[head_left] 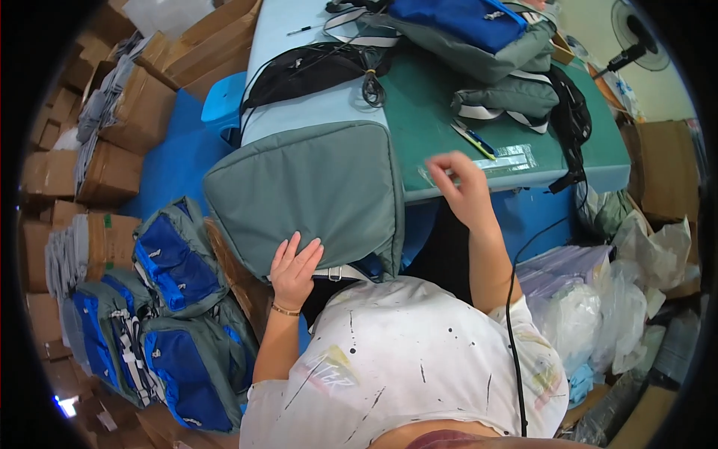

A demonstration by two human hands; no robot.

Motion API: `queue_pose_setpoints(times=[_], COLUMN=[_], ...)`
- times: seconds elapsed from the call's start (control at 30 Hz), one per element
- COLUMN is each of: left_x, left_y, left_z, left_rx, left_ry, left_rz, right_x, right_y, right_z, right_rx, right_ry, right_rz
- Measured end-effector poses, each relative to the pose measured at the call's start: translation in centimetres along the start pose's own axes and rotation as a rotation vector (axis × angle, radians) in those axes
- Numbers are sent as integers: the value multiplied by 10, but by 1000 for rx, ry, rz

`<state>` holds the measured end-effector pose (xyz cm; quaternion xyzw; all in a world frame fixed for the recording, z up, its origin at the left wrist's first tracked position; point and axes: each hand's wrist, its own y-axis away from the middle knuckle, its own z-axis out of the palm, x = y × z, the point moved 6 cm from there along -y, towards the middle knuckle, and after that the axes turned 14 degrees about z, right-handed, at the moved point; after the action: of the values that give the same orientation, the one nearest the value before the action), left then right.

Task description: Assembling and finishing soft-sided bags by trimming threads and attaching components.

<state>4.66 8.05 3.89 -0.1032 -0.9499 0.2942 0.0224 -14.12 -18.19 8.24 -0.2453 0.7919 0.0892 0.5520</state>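
Note:
A grey-green padded bag (307,191) lies across my lap and the near table edge, its flat panel facing up. A white strap with a metal buckle (336,274) shows at its lower edge. My left hand (294,271) rests on the bag's near side, fingers stretched out over the fabric. Raised to the right of the bag, my right hand (464,185) has its fingers curled together near the table edge. Whatever is between those fingertips, if anything, is too small to make out. Beyond it lie pens (476,139) and a clear plastic strip (512,161).
More grey-and-blue bags (464,30) and a black bag piece with cable (314,71) lie on the table (426,82). Finished-looking blue bags (179,344) are stacked at left. Cardboard boxes (142,112), a blue stool (223,105), plastic sacks (591,314) and a fan (636,45) surround me.

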Motion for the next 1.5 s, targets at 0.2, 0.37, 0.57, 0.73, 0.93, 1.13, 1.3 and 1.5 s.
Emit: queue_pose_setpoints(times=[0.2, 0.37, 0.57, 0.73, 0.93, 1.13, 1.3, 1.5], left_x=[0, -1, -3, -3, -3, -3, -4, -3], left_y=[0, 0, 0, -1, -2, -4, -3, 2], left_z=[-1, -2, -4, -5, -5, -6, -6, -1], left_rx=[-6, -30, -30, -12, -20, -32, -24, -37], left_ry=[10, 10, 23, 25, 38, 49, 61, 4], left_rz=[15, 13, 21, 26, 8, -15, -8, -116], right_x=[-57, -65, -66, -70, -72, -94, -52, 13], right_y=[-57, -73, -73, -78, -71, 1, 1, 5], right_z=[52, 76, 86, 91, 91, 56, 44, -1], right_rx=[58, -28, -70, -124, -97, -658, -1152, -999], right_ry=[200, 498, 796, 801, 648, -1, -155, -661], right_rz=[-357, -513, -687, -706, -783, -733, -310, -45])
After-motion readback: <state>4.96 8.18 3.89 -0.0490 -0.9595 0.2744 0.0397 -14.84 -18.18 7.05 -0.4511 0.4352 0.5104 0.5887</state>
